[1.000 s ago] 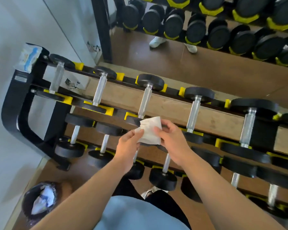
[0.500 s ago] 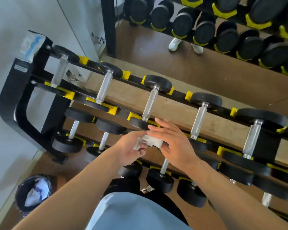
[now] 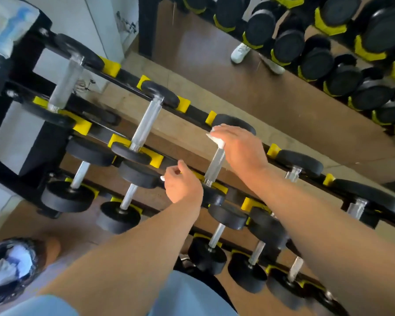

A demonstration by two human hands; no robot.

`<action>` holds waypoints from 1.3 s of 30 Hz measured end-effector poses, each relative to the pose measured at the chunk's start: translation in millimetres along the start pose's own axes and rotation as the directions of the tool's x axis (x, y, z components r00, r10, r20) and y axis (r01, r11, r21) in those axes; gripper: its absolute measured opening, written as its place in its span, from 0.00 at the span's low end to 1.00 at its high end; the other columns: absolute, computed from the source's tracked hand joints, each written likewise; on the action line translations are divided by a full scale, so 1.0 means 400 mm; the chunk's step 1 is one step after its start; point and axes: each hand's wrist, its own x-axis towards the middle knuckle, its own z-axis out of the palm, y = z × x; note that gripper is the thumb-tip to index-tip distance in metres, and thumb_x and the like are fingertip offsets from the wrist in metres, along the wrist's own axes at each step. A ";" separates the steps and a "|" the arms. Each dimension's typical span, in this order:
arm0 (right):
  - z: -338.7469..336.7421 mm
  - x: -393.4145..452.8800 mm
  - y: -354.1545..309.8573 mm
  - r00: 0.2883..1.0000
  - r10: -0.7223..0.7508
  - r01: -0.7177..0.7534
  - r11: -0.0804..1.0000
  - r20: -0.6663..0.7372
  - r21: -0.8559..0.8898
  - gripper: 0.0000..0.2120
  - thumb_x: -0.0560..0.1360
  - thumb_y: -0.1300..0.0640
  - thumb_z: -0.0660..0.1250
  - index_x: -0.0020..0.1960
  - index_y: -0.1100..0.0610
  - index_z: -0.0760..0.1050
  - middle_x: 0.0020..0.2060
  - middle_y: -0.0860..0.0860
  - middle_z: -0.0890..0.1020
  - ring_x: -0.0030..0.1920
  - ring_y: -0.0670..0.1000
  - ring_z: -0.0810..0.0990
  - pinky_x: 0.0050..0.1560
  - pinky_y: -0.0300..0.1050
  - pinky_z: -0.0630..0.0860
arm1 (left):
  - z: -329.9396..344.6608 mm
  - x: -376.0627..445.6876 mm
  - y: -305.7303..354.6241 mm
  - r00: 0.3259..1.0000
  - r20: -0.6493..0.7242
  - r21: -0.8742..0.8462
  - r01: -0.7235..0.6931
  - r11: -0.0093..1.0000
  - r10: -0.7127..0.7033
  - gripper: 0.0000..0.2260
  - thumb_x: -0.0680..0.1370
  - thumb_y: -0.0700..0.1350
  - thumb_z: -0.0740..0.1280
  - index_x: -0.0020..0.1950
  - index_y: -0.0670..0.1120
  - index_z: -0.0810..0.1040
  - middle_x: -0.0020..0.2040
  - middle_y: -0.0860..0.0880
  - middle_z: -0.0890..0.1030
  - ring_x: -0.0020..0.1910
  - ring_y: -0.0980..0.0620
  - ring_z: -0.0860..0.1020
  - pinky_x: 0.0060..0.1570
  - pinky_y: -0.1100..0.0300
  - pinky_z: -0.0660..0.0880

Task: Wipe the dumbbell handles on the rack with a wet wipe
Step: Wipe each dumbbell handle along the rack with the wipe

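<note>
Near the middle of the frame your right hand (image 3: pixel 238 144) curls over the wet wipe (image 3: pixel 216 137) at the far end of a dumbbell handle (image 3: pixel 214 166) on the rack (image 3: pixel 21 137), while your left hand (image 3: pixel 183 185), loosely curled and empty, hovers just left of it.

Black rack (image 3: pixel 21 142), yellow cradles (image 3: pixel 154 159); chrome-handled dumbbells (image 3: pixel 146 124) lie across rails.
</note>
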 end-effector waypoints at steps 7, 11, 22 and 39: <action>0.100 -0.046 0.058 0.908 -0.189 0.304 0.911 0.373 -0.279 0.16 0.71 0.63 0.58 0.54 0.61 0.81 0.50 0.57 0.85 0.63 0.56 0.80 0.73 0.48 0.67 | 0.028 0.020 -0.034 0.990 -0.123 -0.100 0.053 0.994 -0.065 0.16 0.82 0.56 0.49 0.52 0.50 0.72 0.46 0.46 0.79 0.47 0.44 0.76 0.54 0.45 0.74; 0.104 -0.090 0.008 0.899 -0.161 0.219 0.971 0.408 -0.099 0.12 0.74 0.63 0.67 0.57 0.59 0.82 0.55 0.55 0.84 0.63 0.55 0.79 0.67 0.49 0.72 | 0.024 0.016 -0.030 0.992 -0.119 -0.113 0.027 0.993 -0.041 0.14 0.83 0.51 0.51 0.54 0.48 0.74 0.44 0.49 0.76 0.46 0.47 0.74 0.49 0.52 0.69; 0.008 -0.215 -0.046 0.804 0.337 -0.538 0.764 0.490 0.357 0.12 0.85 0.52 0.56 0.56 0.51 0.77 0.42 0.41 0.80 0.45 0.38 0.78 0.45 0.38 0.72 | 0.023 0.007 -0.026 0.994 -0.107 -0.074 -0.017 0.997 0.009 0.12 0.83 0.49 0.51 0.53 0.48 0.73 0.44 0.50 0.76 0.46 0.48 0.74 0.47 0.55 0.68; 0.085 -0.155 -0.073 0.857 0.157 -0.288 0.936 0.491 0.203 0.14 0.84 0.49 0.58 0.50 0.55 0.78 0.41 0.50 0.81 0.43 0.50 0.81 0.42 0.46 0.77 | 0.023 0.008 -0.022 0.994 -0.111 -0.065 -0.018 0.998 0.011 0.13 0.82 0.48 0.52 0.55 0.47 0.76 0.47 0.48 0.78 0.46 0.48 0.74 0.48 0.53 0.69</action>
